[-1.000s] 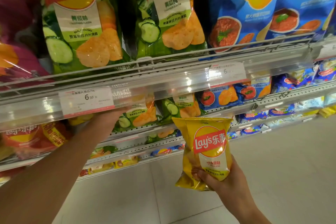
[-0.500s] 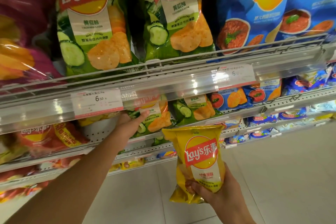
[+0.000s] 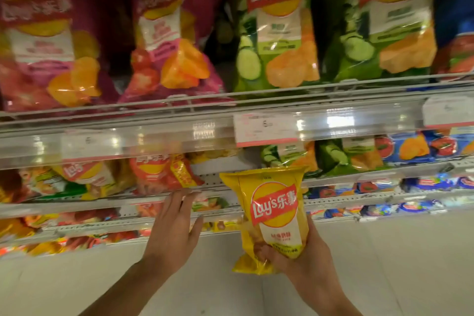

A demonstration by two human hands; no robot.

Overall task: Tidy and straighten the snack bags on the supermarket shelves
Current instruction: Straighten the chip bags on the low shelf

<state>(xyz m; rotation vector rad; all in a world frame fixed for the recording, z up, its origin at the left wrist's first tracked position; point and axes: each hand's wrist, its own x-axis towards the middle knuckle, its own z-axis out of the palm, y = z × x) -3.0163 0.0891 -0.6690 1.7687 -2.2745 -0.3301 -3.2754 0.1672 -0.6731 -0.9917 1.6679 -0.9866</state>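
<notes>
Two hands: right hand (image 3: 305, 267) holds the yellow chip bag (image 3: 272, 215) in its grip, left hand (image 3: 174, 228) spread wide

left hand (image 3: 171, 232), right hand (image 3: 302, 267) — bare, sleeveless forearms

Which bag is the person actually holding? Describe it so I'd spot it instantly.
Below the shelves, over pale floor, the right hand grips a yellow bag by its lower end. It is the only bag off the shelves.
</notes>
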